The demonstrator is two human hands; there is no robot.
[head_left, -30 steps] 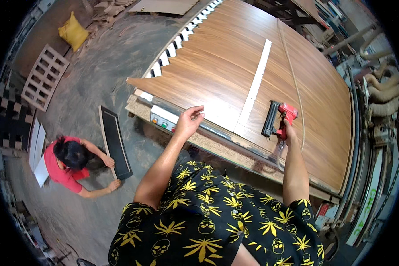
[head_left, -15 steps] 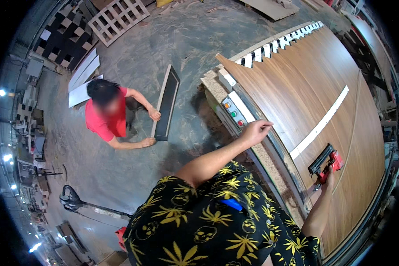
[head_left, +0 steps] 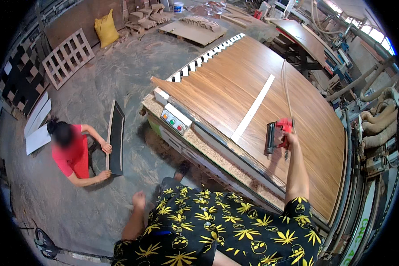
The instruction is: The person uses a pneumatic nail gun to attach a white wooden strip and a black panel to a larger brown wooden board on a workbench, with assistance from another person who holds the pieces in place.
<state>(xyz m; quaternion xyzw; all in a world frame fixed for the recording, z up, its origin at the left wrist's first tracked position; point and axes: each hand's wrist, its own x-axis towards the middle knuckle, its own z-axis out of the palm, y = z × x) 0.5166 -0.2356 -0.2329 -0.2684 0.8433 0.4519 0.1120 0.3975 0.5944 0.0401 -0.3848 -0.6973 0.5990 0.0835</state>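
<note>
Gun point(head_left: 283, 125): over the right part of the sheet point(head_left: 217, 75), just ahead and a little left of the grasping hand; its black bar stands on the left side, long axis pointing away from the person; a dark blur shows on the sheet just below, and whether gun and sheet touch I cannot tell.
Right hand point(head_left: 291, 139): fingers wrapped around the gun's red grip; the nearer of the two to gun and strip.
Left hand point(head_left: 138, 200): low, over the floor point(head_left: 115, 208), off the bench point(head_left: 221, 156); it looks bare of any tool, but its fingers are too blurred to tell if curled or spread.
Strip point(head_left: 255, 106): flat on the sheet, left of the gun and apart from it; long axis slants from the near edge, at left, away to the right; its near end lies closest to the gun.
Hose point(head_left: 287, 88): runs across the sheet toward the gun, right of the strip; its join is hidden.
Box point(head_left: 176, 119): at the bench's near left edge, between strip and co-worker point(head_left: 71, 155).
Panel point(head_left: 116, 142): black, tilted, in the co-worker's hands point(head_left: 105, 148); well left of the bench.
</note>
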